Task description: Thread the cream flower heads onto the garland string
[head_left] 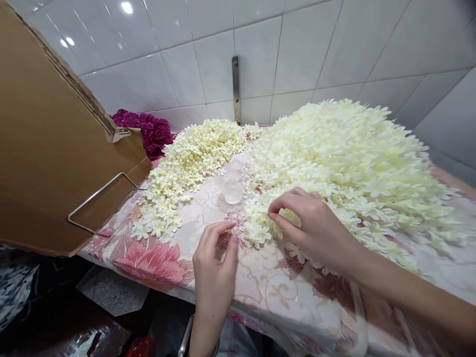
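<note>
My left hand (215,255) is over the front of the table, thumb and forefinger brought together; whatever they pinch, if anything, is too small to make out. Higher and to the right, my right hand (307,215) also has thumb and forefinger closed in a pinch, beside the near edge of a large heap of pale yellow-white artificial flowers (334,148). What lies between those fingertips cannot be made out. A small clear plastic cup (232,192) stands just beyond my hands. To its left spreads a smaller pile of cream artificial flowers (201,148).
A floral tablecloth (275,282) covers the table. At left stands a large cardboard box (55,148), with a bent metal wire handle (96,196) before it. Dark purple flowers (152,131) lie behind the box. A metal bracket (236,89) is fixed to the tiled wall (297,44).
</note>
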Motion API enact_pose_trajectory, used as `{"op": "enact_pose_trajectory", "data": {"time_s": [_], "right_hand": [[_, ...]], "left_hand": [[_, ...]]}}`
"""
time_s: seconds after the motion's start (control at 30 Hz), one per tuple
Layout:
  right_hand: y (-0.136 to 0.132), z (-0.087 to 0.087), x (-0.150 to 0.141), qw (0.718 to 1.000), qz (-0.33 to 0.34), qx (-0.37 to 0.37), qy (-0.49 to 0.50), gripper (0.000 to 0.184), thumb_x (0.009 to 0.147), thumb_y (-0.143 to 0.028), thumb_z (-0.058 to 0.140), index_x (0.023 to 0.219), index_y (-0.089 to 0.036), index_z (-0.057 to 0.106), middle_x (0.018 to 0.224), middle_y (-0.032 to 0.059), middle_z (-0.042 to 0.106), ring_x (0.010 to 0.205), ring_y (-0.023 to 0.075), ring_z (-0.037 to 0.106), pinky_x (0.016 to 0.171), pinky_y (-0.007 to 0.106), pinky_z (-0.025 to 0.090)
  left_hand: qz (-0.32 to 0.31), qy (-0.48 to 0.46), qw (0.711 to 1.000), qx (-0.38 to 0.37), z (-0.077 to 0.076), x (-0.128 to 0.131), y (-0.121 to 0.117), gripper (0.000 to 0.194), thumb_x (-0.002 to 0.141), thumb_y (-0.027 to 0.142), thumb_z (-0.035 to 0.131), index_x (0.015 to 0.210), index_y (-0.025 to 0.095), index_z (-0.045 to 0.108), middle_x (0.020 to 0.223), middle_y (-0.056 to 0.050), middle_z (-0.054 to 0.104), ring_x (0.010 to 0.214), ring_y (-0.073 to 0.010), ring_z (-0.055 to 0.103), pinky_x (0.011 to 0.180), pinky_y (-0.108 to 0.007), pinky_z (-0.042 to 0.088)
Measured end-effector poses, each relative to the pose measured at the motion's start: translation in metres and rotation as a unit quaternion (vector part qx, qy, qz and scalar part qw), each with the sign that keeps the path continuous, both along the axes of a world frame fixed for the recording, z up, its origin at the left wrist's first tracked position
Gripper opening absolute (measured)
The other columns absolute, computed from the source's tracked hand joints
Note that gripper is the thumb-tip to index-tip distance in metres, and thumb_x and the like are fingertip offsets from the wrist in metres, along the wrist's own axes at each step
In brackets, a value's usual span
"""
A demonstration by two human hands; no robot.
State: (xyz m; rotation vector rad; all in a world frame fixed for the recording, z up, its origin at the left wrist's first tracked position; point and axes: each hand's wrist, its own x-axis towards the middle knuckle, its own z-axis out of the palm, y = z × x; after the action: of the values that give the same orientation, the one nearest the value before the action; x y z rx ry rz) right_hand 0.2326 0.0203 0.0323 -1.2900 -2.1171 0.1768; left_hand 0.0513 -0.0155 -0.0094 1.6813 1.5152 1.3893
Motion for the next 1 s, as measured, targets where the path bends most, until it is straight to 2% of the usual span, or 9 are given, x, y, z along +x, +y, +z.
{"op": "enact_pose_trajectory", "data": {"time_s": [0.13, 0.3, 0.4, 0.57, 0.67, 0.83, 1.0], "right_hand": [[-0.002, 0.007, 0.000, 0.994, -0.008, -0.076, 0.080, 0.011, 0.086, -0.021, 0.047, 0.082, -0.020, 0.057, 0.081, 0.0041, 0.064, 0.075, 0.0186, 0.059, 0.064, 0.031, 0.043], [-0.004, 0.012, 0.004, 0.988, 0.007, -0.096, 0.121, 0.015, 0.086, -0.027, 0.052, 0.084, -0.022, 0.066, 0.086, 0.0045, 0.068, 0.084, 0.0204, 0.061, 0.074, 0.035, 0.046], [-0.007, 0.011, 0.006, 0.990, -0.002, -0.043, 0.131, 0.011, 0.084, -0.024, 0.057, 0.081, -0.022, 0.068, 0.082, 0.0040, 0.069, 0.081, 0.0203, 0.061, 0.071, 0.035, 0.047], [-0.019, 0.010, 0.002, 0.987, 0.002, 0.142, 0.073, 0.012, 0.083, -0.012, 0.058, 0.080, -0.021, 0.066, 0.071, 0.0022, 0.067, 0.071, 0.0188, 0.056, 0.066, 0.035, 0.042], [-0.027, 0.010, 0.000, 0.980, -0.003, 0.192, 0.049, 0.013, 0.081, -0.010, 0.059, 0.076, -0.021, 0.061, 0.067, 0.0017, 0.064, 0.069, 0.0178, 0.054, 0.064, 0.034, 0.041], [-0.033, 0.009, 0.000, 0.979, -0.031, 0.200, 0.027, 0.015, 0.081, -0.009, 0.058, 0.073, -0.020, 0.054, 0.067, 0.0008, 0.060, 0.069, 0.0169, 0.053, 0.066, 0.033, 0.040], [-0.033, 0.011, 0.004, 0.989, -0.080, 0.124, 0.008, 0.021, 0.082, -0.018, 0.061, 0.066, -0.021, 0.047, 0.063, -0.0002, 0.056, 0.067, 0.0175, 0.051, 0.064, 0.033, 0.039]], "left_hand": [[-0.003, 0.015, 1.000, 0.019, 0.000, -0.002, 0.001, 0.014, 0.086, 0.017, 0.053, 0.095, 0.023, 0.062, 0.096, -0.002, 0.064, 0.092, -0.0143, 0.060, 0.079, -0.023, 0.048], [-0.027, 0.022, 0.999, 0.021, 0.002, -0.003, 0.001, 0.013, 0.086, 0.016, 0.051, 0.093, 0.021, 0.061, 0.094, -0.004, 0.064, 0.092, -0.0155, 0.060, 0.077, -0.024, 0.048], [-0.037, 0.023, 0.999, 0.029, 0.003, -0.004, 0.002, 0.014, 0.086, 0.016, 0.050, 0.092, 0.020, 0.061, 0.093, -0.005, 0.064, 0.093, -0.0166, 0.060, 0.076, -0.025, 0.048], [-0.044, 0.028, 0.998, 0.044, 0.001, -0.005, 0.003, 0.015, 0.086, 0.015, 0.049, 0.092, 0.020, 0.062, 0.094, -0.006, 0.064, 0.095, -0.0186, 0.060, 0.078, -0.028, 0.049], [-0.049, 0.031, 0.997, 0.049, 0.000, -0.005, 0.004, 0.015, 0.086, 0.016, 0.049, 0.091, 0.020, 0.061, 0.094, -0.006, 0.064, 0.095, -0.0195, 0.060, 0.079, -0.030, 0.049], [-0.062, 0.029, 0.996, 0.051, -0.003, -0.006, 0.003, 0.014, 0.087, 0.018, 0.048, 0.093, 0.020, 0.061, 0.096, -0.008, 0.063, 0.097, -0.0205, 0.059, 0.078, -0.031, 0.052], [-0.072, 0.026, 0.996, 0.041, -0.002, -0.007, 0.002, 0.013, 0.086, 0.019, 0.050, 0.091, 0.021, 0.063, 0.097, -0.008, 0.064, 0.097, -0.0219, 0.059, 0.080, -0.034, 0.052]]}}
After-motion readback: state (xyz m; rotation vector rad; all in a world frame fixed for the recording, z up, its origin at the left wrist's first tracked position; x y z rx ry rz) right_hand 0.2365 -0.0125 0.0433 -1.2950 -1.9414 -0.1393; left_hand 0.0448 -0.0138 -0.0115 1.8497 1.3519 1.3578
